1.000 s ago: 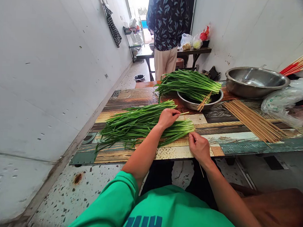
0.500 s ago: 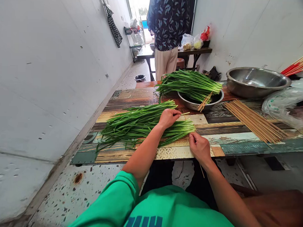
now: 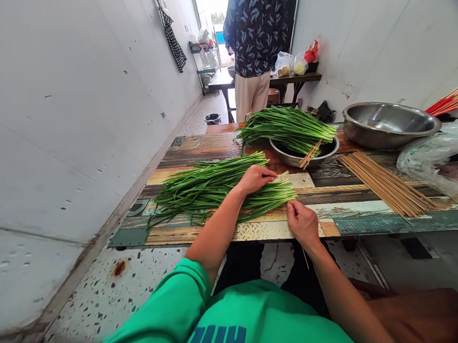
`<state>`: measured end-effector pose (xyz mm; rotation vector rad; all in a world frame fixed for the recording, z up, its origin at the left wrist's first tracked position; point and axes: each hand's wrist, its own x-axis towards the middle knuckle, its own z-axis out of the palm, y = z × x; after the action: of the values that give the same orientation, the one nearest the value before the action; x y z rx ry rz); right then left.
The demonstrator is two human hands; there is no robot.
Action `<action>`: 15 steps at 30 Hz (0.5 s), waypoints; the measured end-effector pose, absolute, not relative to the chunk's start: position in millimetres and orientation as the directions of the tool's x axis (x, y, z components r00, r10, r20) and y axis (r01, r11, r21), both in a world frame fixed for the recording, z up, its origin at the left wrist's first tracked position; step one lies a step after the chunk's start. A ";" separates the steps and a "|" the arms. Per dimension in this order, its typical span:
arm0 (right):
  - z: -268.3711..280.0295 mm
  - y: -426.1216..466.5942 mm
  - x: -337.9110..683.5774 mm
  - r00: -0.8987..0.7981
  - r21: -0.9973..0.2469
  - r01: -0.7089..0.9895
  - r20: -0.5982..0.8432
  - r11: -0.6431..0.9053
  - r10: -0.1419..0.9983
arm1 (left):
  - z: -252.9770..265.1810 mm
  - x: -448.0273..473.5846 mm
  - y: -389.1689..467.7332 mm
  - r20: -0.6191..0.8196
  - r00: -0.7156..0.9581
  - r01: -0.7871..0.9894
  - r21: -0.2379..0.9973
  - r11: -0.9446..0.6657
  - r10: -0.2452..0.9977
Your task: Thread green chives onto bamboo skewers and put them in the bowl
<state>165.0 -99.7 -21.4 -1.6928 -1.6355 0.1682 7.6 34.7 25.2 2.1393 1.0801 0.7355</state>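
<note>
A pile of garlic chives (image 3: 209,183) lies on the patterned table (image 3: 262,231), pale stem ends to the right. My left hand (image 3: 254,179) reaches over the pile, closed in a pinch at the upper stems; a pale chive end shows just beyond its fingertips. At the table's front edge my right hand (image 3: 303,223) is closed on a thin wooden skewer (image 3: 305,258), whose lower part sticks out below the fist. Its fingertips are close to the cut stem ends. The skewer's upper part is mostly hidden by the fingers.
More garlic chives (image 3: 286,124) and a few short skewered pieces (image 3: 311,153) rest on a metal bowl (image 3: 280,154). Loose skewers (image 3: 386,184) lie to the right, near a large steel basin (image 3: 390,139) and a plastic bag (image 3: 428,156). Another person (image 3: 255,47) stands beyond the table.
My left hand has shifted slightly right along the stems, and less of the pale stalk at its fingertips shows. My right hand stays nearly in place.
</note>
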 end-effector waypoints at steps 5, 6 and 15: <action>-20.7 -99.7 165.0 0.188 -0.605 0.790 0.396 0.101 0.899 | 29.3 0.8 36.2 0.155 0.640 0.446 0.723 -0.528 0.753; -20.4 -99.7 165.0 0.188 -0.606 0.789 0.394 0.101 0.900 | 30.2 -1.3 37.5 0.179 0.609 0.465 0.708 -0.531 0.772; -19.6 -100.4 164.9 0.172 -0.609 0.786 0.387 0.111 0.906 | 30.0 -15.6 40.9 0.160 0.317 0.916 0.204 -0.345 0.935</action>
<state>164.9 -100.4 -19.6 -1.6872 -1.6281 0.1998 -15.6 40.9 30.0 2.4871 1.7514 0.3836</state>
